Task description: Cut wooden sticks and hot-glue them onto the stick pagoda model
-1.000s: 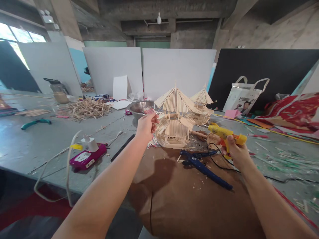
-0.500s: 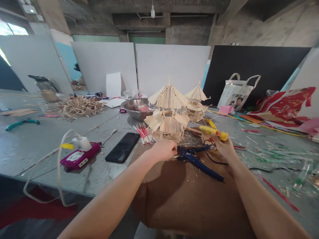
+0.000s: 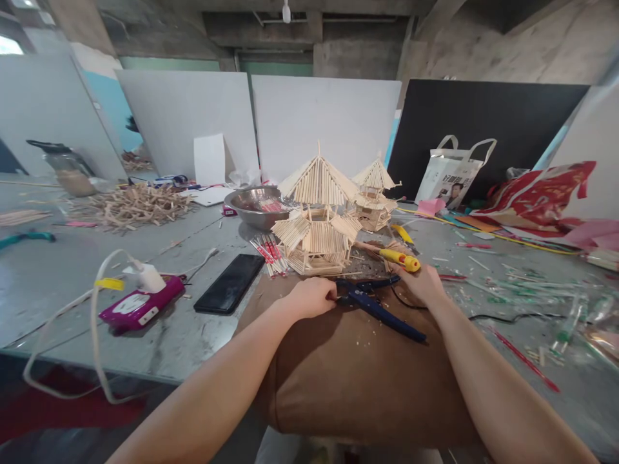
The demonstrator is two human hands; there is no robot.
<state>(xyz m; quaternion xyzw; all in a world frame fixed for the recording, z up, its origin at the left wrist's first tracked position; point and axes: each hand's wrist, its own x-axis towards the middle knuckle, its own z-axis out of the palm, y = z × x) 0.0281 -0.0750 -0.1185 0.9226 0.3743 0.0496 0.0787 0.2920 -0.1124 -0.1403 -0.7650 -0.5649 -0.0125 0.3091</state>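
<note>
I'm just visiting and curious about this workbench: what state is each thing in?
Phone: flat, screen dark
Glue gun: in the right hand
Blue pliers: lying down, handles spread
Left hand: fingers curled, contents hidden
Purple power strip: white charger plugged in
Metal bowl: upright, holding something
Front stick model: standing, roofed
Tote bag: upright

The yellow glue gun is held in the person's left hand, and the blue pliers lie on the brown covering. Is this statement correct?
Not quite: the hand is wrong. The head view shows the yellow glue gun in the right hand. The rest is right: the blue pliers lie on the brown covering.
</note>
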